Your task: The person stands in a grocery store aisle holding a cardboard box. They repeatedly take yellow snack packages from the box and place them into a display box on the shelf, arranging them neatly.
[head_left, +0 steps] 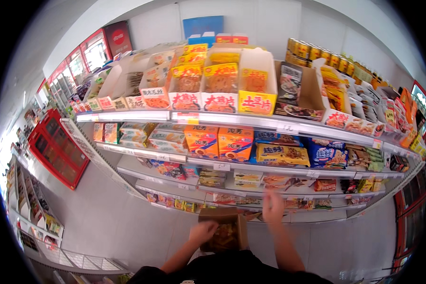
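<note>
An open cardboard box [242,230] with packaged snacks in it lies close against my body, low in the picture. My left hand [204,231] is at the box's left side, near its opening; its fingers are blurred, and whether they grip the rim cannot be told. Raised to the right of the box, my right hand [273,206] is in front of the lower shelves, blurred, its fingers not clear. Before me stands a shelf unit, with open display boxes of snack packets [220,80] on top and orange snack boxes [200,142] on the tier below.
Price rails [287,128] edge the shelves. A yellow cookie pack [282,154] lies on the second tier, and gold cans [301,49] stand at the top right. A red-framed cabinet [58,149] is on the left. Another shelf rack [39,227] is at the lower left, across the grey floor [117,220].
</note>
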A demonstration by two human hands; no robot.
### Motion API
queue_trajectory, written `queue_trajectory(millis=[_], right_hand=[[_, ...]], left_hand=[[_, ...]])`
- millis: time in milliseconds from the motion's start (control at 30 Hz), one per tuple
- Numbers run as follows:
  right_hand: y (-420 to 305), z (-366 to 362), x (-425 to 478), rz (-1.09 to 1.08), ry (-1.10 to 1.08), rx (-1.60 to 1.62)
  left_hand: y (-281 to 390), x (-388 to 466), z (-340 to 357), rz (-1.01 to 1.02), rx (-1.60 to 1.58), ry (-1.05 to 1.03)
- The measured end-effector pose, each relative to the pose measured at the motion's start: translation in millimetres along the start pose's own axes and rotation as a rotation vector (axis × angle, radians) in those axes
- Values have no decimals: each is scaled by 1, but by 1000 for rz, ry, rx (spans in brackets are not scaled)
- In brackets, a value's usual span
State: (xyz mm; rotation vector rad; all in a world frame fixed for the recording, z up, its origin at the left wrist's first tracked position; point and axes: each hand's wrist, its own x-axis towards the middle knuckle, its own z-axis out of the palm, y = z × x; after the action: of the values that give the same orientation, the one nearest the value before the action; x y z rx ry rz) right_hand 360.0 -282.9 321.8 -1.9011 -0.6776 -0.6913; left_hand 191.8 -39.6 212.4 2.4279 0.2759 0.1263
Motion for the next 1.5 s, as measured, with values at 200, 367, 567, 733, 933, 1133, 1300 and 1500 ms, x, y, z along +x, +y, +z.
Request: queue_trajectory(millis=[200, 367, 567, 733, 933, 1133, 1300, 1500], right_hand=[[125, 16, -366, 753, -599, -4], [146, -3, -407, 994, -1063, -234], [109, 27, -382, 1129, -1095, 23], [85, 72, -363, 1096, -1085, -113], [11, 105, -386, 942, -1043, -134], [-24, 97, -412, 881, -1085, -168], [-12, 79, -410, 968, -1014, -198], [-7, 56, -395, 1051, -959, -237]], left_hand=[[-147, -126, 45, -296, -74, -154], [-205, -161, 57, -638, -103, -548], [-246, -134, 111, -354, -184, -633], [-224, -103, 115, -381, -198, -725], [-240, -107, 130, -381, -299, -748], [-281, -126, 190, -574, -501, -397], [-251, -103, 116, -704, -652, -338], [-284, -112, 131, -578, -518, -325]])
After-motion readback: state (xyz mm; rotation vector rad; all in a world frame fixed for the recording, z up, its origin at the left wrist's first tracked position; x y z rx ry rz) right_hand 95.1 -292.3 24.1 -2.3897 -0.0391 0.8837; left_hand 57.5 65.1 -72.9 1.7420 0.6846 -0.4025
